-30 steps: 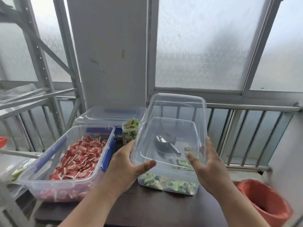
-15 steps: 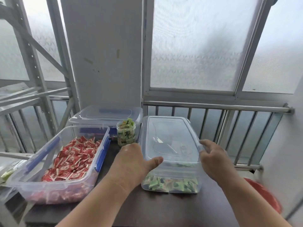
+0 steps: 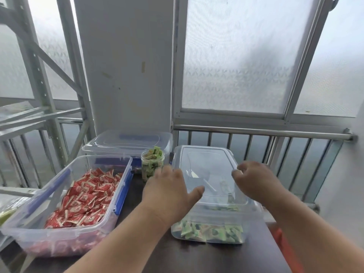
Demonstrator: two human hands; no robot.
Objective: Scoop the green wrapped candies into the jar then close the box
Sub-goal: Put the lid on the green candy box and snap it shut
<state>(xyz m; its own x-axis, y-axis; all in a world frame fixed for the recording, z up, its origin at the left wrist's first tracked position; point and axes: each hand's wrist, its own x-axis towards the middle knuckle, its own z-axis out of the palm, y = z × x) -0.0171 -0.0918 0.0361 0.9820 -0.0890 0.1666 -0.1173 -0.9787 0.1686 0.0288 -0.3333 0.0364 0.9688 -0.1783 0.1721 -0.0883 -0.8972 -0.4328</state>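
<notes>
A clear plastic box [image 3: 214, 219] holding green wrapped candies [image 3: 212, 232] stands on the dark table, its clear lid [image 3: 206, 164] lying flat on top. A metal scoop shows faintly through the lid. My left hand [image 3: 169, 192] rests on the lid's left edge, thumb spread onto the top. My right hand [image 3: 256, 180] hovers at the lid's right edge with fingers curled and slightly apart, holding nothing. The small clear jar [image 3: 152, 164], heaped with green candies, stands just left of the box, behind my left hand.
An open box of red wrapped candies [image 3: 78, 200] with blue clips sits at the left. A closed clear box [image 3: 128, 142] stands behind it. A metal railing [image 3: 256, 133] and window run behind the table. A red bin [image 3: 283, 247] is at the lower right.
The lid came down from tilted upright onto the box and now lies flat. My hands moved from gripping its sides to resting on and beside it.
</notes>
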